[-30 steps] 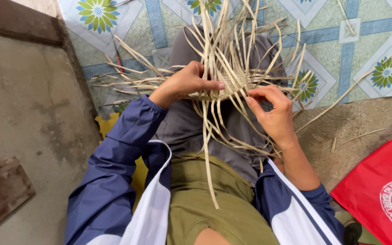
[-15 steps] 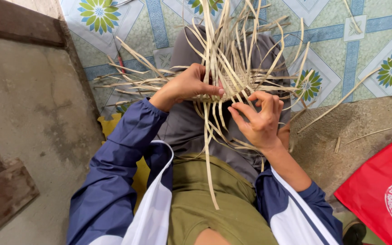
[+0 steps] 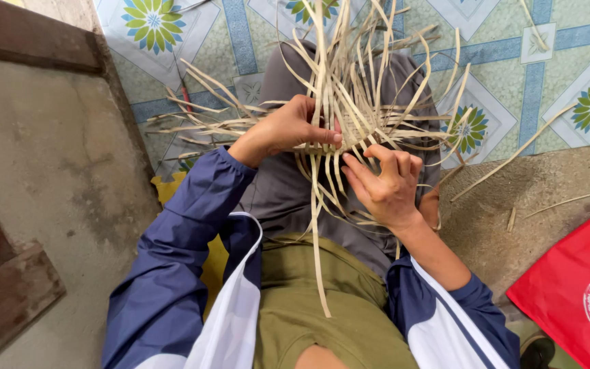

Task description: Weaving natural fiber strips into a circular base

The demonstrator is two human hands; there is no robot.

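Observation:
A half-woven mat of pale straw strips (image 3: pixel 370 113) rests on my lap, its loose ends fanning out in all directions. My left hand (image 3: pixel 288 130) presses down on the woven centre from the left, fingers pinching strips flat. My right hand (image 3: pixel 384 184) sits at the near edge of the weave, fingers curled around a few strips. One long strip (image 3: pixel 317 253) hangs down over my grey trousers towards my olive shirt.
Patterned blue and green floor tiles (image 3: pixel 513 61) lie beyond my knees. A concrete step (image 3: pixel 49 157) runs along the left. A red bag (image 3: pixel 575 287) lies at the lower right, with loose straw strips (image 3: pixel 534 147) on the bare concrete beside it.
My right hand has dropped from the right side of the weave to its near edge and turned palm-up around the strips. My left hand has stayed on the centre.

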